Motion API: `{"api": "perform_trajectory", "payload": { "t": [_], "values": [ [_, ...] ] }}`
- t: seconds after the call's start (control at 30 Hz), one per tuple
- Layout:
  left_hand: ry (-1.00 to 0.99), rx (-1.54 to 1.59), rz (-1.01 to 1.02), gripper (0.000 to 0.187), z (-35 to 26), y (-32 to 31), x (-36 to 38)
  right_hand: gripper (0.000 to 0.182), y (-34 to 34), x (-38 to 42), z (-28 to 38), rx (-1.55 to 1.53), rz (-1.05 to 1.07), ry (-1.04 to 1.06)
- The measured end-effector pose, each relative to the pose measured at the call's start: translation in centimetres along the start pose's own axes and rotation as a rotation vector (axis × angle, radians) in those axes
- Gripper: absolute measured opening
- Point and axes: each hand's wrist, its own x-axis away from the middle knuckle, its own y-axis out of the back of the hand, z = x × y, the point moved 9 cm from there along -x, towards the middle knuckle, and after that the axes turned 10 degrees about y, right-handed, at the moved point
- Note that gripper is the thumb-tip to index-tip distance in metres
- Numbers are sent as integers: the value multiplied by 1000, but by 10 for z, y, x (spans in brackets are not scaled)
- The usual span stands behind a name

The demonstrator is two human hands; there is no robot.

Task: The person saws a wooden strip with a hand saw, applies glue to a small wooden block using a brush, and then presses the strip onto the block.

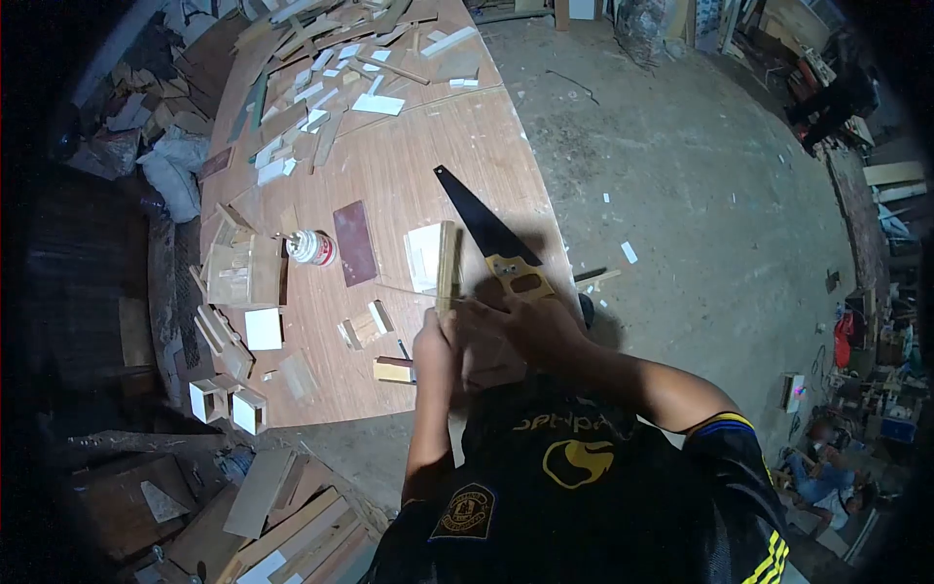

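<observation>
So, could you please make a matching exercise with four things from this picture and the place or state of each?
Things:
1. saw
2. wood strip
3. glue bottle
4. small boxes

Places or states:
A. lying on its side, left of the dark board
B. at the near left corner of the table
C. handle gripped by the right hand
D. held by the left hand, beside the blade

Pairs: 1-C, 2-D, 3-A, 4-B
</observation>
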Motion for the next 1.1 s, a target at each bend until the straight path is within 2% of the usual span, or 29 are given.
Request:
{"api": "perform_trajectory", "payload": {
  "t": [0.13, 0.2, 0.23, 0.27, 0.3, 0.4, 0.5, 0.6, 0.63, 0.7, 0.77, 0.83, 0.87, 0.9, 0.93, 1.0, 1.03, 1.1],
  "values": [
    [73, -28, 24, 20, 13, -8, 5, 67, 3, 8, 4, 20, 9, 12],
    [-32, -5, -28, 21, -3, -4, 3, 70, 6, -1, -3, -31, -57, -7],
    [53, -21, -27, 21, 4, 2, -3, 70, 6, 3, -2, -34, -61, -8],
    [53, -25, -30, 21, 6, 5, -3, 71, 7, 8, 1, -17, 1, -13],
    [16, -30, -26, 21, 5, 5, -4, 72, 6, 11, 1, 7, 65, -17],
    [-86, -14, -11, 25, -1, -9, 5, 71, 10, 1, -2, -27, 42, -9],
    [23, -29, -12, 20, -5, 11, -1, 69, -5, 1, -4, -32, 82, -32],
    [-23, 49, 47, 20, 2, -2, 6, 67, -3, 1, -1, 2, 23, 30],
    [122, 215, 58, 20, 14, -8, 3, 67, -5, 0, 0, -2, 24, 26],
    [69, 117, 6, 18, 3, 5, -3, 79, 2, -6, -3, -55, -72, -32],
    [30, 21, -62, 17, 1, 17, -3, 76, 4, 1, 1, -74, -13, -38],
    [72, 67, 70, 19, 11, -4, 2, 74, -2, 3, 0, -93, 61, -55],
    [-74, 3, -1, 21, -1, -7, 5, 70, 4, 0, 1, -111, -17, -29],
    [-33, 33, -15, 21, 3, -5, 1, 67, 15, -4, -2, -113, -111, -2],
    [8, 61, -26, 21, 7, -2, -3, 67, 19, -3, -5, -106, -120, -10],
    [8, 45, 1, 20, -3, 11, 2, 67, 4, 2, 0, -71, 54, -9],
    [10, 33, 18, 19, -6, 13, 2, 67, 0, -1, -3, -65, 57, -1],
    [-10, 47, 14, 19, -7, 3, 6, 66, 7, -3, -1, -87, -179, 26]
  ]
}}
